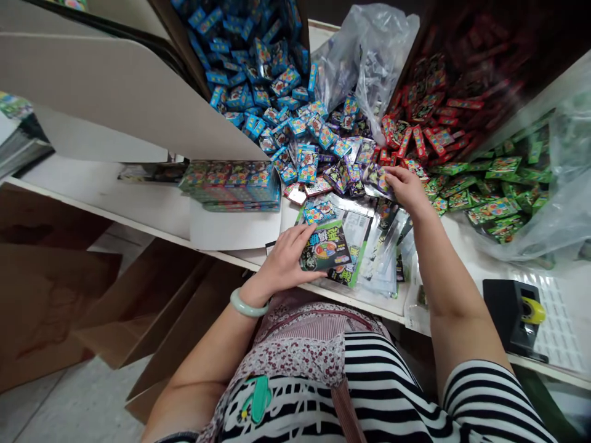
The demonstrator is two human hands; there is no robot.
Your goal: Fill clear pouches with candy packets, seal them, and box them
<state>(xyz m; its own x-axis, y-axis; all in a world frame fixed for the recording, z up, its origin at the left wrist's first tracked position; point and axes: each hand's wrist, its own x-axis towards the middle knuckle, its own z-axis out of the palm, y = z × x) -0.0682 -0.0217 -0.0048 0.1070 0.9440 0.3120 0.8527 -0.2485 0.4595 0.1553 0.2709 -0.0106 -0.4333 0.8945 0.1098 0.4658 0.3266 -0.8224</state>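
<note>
On black packet point(327, 247), left fingers point(302, 234) spread; on purple box point(381, 183), right fingers point(398, 174) pinched.

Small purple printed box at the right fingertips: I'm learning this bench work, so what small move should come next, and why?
I'd probably lift the small purple printed box toward the flat black-and-green printed pouch. The right hand seems to pinch the box, while the left hand holds the pouch nearby, with a small blue printed box by its upper edge.
</note>
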